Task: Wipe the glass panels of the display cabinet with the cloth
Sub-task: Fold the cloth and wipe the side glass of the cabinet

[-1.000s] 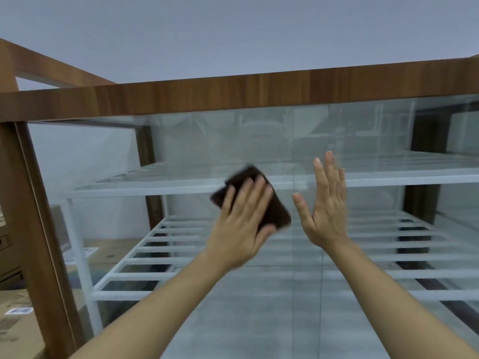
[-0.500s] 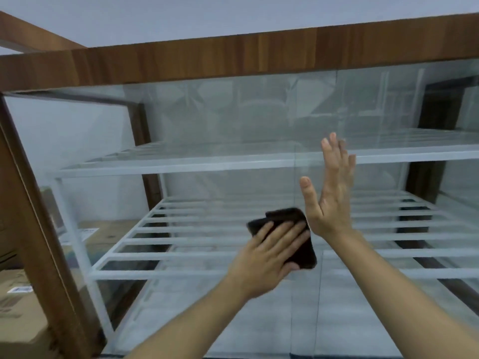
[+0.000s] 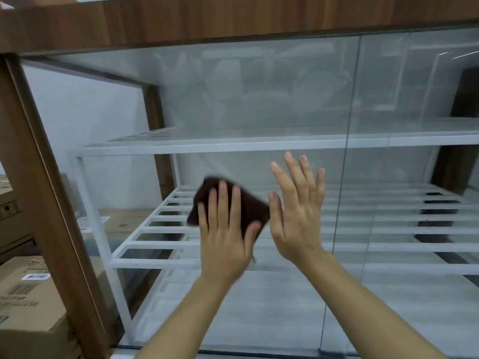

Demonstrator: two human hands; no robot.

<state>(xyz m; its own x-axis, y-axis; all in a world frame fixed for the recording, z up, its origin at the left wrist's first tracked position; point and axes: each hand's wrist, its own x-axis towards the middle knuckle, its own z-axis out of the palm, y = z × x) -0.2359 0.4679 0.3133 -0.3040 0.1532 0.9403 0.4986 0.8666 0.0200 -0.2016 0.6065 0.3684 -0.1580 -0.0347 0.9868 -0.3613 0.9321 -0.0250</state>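
Observation:
The display cabinet has a brown wooden frame point(image 3: 233, 19) and a front glass panel point(image 3: 233, 99), with a second panel point(image 3: 414, 177) to its right past a vertical seam. My left hand point(image 3: 225, 229) lies flat against the left panel, pressing a dark brown folded cloth point(image 3: 248, 206) to the glass at mid height. My right hand point(image 3: 298, 213) rests flat on the same panel just right of the cloth, fingers spread and pointing up, holding nothing.
White slatted shelves point(image 3: 259, 143) stand inside the cabinet on two levels. A wooden post point(image 3: 51, 203) frames the cabinet's left side. Cardboard boxes point(image 3: 28, 307) are stacked at the lower left outside it.
My left hand has slid the cloth left and up across the glass from beside my right wrist. The view has shifted down and closer.

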